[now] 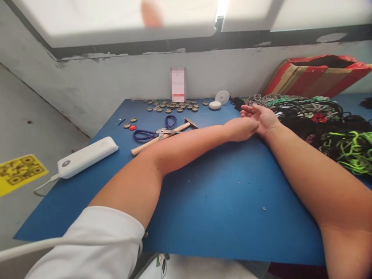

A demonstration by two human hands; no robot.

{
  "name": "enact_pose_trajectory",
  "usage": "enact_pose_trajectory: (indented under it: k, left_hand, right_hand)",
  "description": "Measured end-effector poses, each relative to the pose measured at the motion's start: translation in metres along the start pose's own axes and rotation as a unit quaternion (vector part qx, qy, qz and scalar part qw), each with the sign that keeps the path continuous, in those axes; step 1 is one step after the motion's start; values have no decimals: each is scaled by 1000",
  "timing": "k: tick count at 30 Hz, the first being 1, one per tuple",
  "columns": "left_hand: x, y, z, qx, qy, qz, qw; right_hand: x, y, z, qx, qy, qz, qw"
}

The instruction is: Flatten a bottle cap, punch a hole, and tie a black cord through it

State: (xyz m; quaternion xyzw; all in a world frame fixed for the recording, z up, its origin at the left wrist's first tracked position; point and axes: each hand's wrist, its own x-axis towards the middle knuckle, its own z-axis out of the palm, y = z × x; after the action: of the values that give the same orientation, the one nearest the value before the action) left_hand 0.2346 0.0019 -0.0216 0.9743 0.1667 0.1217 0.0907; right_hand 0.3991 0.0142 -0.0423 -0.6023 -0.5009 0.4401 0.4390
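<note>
My left hand [242, 128] reaches across the blue table and is closed, its fingertips against the palm side of my right hand. Whatever those fingers may pinch is hidden. Palm upward, my right hand [263, 119] has its fingers stretched out to the left and slightly bent; nothing shows lying on it. Both hands are beside a heap of black, grey and green cords [316, 112]. Below my left forearm's far side lie blue-handled scissors [155, 134], resting across a wooden-handled hammer [148, 145]. The forearm hides part of both tools.
Several bottle caps [171, 105] are scattered along the back of the table [221, 201], near a phone-like pink panel [178, 83]. A white round case [215, 105] sits beside them. At left lies a white power bank [87, 157] with its cable; a red-and-brown box [314, 77] leans behind the cords.
</note>
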Motion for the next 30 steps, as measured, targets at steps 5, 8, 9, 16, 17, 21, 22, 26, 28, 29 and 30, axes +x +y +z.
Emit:
enact_pose_trajectory:
  k: [5, 8, 9, 16, 17, 21, 22, 26, 28, 29, 30]
  left_hand:
    - [-7, -10, -12, -296, -28, -93, 950]
    - [-16, -21, -18, -264, -7, -90, 960]
    - [-21, -25, -19, -215, -2, -84, 973]
    - [-74, -44, -46, 18, -3, -86, 996]
    - [-84, -46, -52, 43, 0, -77, 996]
    - [-126, -54, -74, 109, 3, -80, 991]
    - [-135, -54, -78, 119, -2, -87, 989]
    - [-155, -45, -81, 121, -23, -114, 986]
    - [-156, -38, -76, 103, -28, -114, 988]
    - [-155, -35, -74, 95, -31, -111, 989]
    - [-154, -33, -71, 89, -30, -108, 990]
  right_hand:
    - [-4, -1, 1, 22, -3, 13, 1000]
    - [-7, 0, 5, 31, -2, 4, 1000]
    - [-7, 1, 6, 34, 0, 0, 999]
    - [-6, 5, 10, 74, 23, -12, 997]
    - [-5, 5, 10, 78, 26, -12, 997]
    - [-6, 4, 11, 78, 33, -13, 996]
    - [-7, 3, 13, 74, 35, -13, 997]
    - [-15, -8, 23, 26, 45, -18, 998]
    - [-19, -22, 25, -19, 56, -22, 998]
    - [-21, -31, 23, -48, 63, -22, 997]
    - [-23, -39, 21, -83, 70, -18, 994]
